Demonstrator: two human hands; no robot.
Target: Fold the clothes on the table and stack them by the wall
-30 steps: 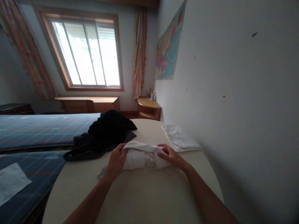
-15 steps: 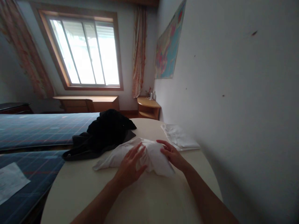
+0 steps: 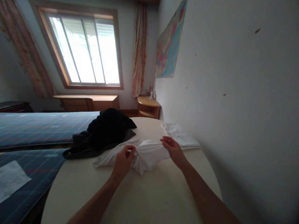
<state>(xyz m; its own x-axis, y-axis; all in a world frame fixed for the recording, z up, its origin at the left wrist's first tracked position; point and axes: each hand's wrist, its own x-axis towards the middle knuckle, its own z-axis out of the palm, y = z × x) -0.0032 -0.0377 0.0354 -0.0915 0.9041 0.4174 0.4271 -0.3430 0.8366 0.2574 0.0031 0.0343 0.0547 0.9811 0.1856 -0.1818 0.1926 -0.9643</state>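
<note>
A crumpled white garment (image 3: 149, 155) lies on the cream round table (image 3: 140, 199), its exact kind hard to make out. My left hand (image 3: 125, 157) pinches the cloth near its middle, thumb against fingers. At the garment's right edge, my right hand (image 3: 174, 149) grips the fabric between thumb and fingertips, and the cloth is drawn out between both hands. Folds run across it, and a loose corner hangs toward me. Just behind and to the left sits a heap of black clothing (image 3: 109, 127).
A folded white cloth (image 3: 181, 137) rests at the table's right edge, close to the wall (image 3: 245, 124). Blue plaid mattresses (image 3: 46, 127) stand left of the table, with a white paper (image 3: 12, 180) on the nearer one. A corner shelf (image 3: 149, 102) and a window lie beyond.
My left hand has moved slightly left and closed from spread fingers into a pinch on the cloth. The garment's right side is now pulled out straighter toward my right hand.
</note>
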